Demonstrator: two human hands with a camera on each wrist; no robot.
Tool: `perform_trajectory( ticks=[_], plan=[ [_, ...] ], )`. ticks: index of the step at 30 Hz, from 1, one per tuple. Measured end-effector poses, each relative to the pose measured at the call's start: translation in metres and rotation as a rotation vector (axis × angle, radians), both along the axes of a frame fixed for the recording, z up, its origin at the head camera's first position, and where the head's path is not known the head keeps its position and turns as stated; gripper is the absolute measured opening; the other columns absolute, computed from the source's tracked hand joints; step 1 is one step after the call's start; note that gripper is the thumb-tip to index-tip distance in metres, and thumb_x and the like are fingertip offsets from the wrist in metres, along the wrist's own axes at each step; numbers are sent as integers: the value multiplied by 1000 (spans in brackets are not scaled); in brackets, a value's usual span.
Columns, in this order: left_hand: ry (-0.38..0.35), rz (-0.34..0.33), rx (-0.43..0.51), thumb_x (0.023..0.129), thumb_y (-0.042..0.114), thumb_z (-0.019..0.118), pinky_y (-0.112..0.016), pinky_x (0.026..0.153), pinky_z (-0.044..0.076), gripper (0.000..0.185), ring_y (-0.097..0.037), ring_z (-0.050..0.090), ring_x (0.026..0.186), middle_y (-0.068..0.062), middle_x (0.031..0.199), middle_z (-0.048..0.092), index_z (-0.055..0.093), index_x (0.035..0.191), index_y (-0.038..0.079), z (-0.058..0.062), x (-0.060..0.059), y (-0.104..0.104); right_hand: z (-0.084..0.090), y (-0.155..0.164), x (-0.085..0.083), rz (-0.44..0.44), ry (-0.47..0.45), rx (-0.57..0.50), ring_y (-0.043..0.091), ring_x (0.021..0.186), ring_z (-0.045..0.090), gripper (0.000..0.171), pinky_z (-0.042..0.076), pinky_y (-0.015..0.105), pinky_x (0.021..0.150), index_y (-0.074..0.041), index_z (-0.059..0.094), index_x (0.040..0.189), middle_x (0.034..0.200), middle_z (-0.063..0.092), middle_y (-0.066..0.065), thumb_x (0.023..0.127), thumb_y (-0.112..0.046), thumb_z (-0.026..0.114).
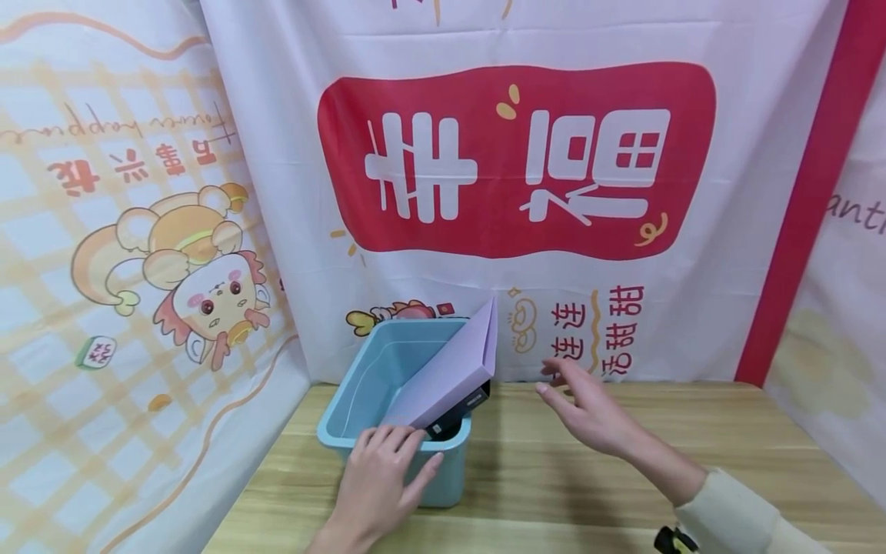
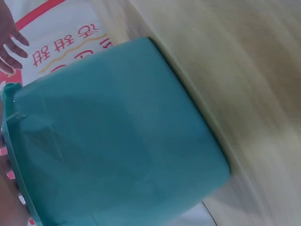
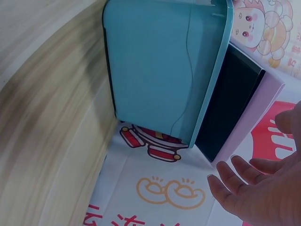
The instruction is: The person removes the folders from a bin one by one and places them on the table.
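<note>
**Fingers of the left hand [image 1: 377, 477] bent over the bin's [image 1: 451, 485] rim, those of the right hand [image 1: 588, 412] spread and free**

Behind everything we see the back cloth [image 1: 443, 46], printed with a red panel [image 1: 498, 215], and in front of it the table [image 1: 540, 477]. The bin stands upright on the table, near the cloth, mouth up. In it leans the lilac box [image 1: 446, 369]: its long sides slant from inside the bin up and to the right, and its upper end juts past the right rim. Under it we make out the black box [image 1: 457, 412], slanting the same way, with tiny print on its edge.

The left hand comes in from below and grips the near rim, thumb outside. The right hand, reaching from a pale sleeve [image 1: 734, 512], points up and left; its fingers are loosely apart, holding nothing, beside the boxes without touching.

The boxes' lower ends are hidden by the rim and left hand, so we cannot tell their full length. In the left wrist view, the left hand is cut off. We cannot identify a small black thing [image 1: 673, 541] at the head view's bottom edge.
</note>
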State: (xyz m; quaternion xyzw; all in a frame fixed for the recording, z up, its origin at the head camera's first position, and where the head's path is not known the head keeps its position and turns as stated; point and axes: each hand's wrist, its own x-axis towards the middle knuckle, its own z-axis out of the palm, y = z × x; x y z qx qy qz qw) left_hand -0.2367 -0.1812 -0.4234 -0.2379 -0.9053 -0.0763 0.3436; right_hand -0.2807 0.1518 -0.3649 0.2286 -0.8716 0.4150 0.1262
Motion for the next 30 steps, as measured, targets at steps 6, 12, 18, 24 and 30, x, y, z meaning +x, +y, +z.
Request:
perform_trajectory(
  ticks=[6,12,18,24,30],
  plan=[
    [-11,-1,-16,102,56,53,-48,91,50,45,-20,66,103,3,110,72,74,115,19,-1,1,-4,4,-6,-1,2,-37,-2,33,122,60,47,49,54,100,-4,47,145,135,59,15,106,-30,57],
    [4,22,-5,100,57,55,-50,92,49,46,-21,66,103,2,110,73,75,115,18,-2,0,-13,7,-14,0,32,-66,-22,31,124,59,50,49,52,102,-5,46,146,137,58,14,106,-34,56],
    [57,38,10,96,58,61,-51,91,48,47,-23,66,99,1,106,73,75,112,17,-2,-2,-26,9,-19,-1,55,-72,-44,31,124,59,49,50,50,101,-4,47,145,137,58,15,107,-34,55],
    [42,65,5,93,66,60,-55,94,46,55,-24,66,102,0,107,73,76,112,17,-2,-3,-36,9,-22,-3,71,-96,-62,31,126,58,50,49,49,102,-6,46,147,139,57,14,107,-35,55],
    [29,92,-3,91,68,61,-56,94,46,58,-26,66,102,-1,107,73,76,112,16,-4,-3,-46,11,-29,-5,97,-147,-113,31,128,57,49,47,50,105,-8,48,145,138,59,11,106,-37,56]
  ],
)
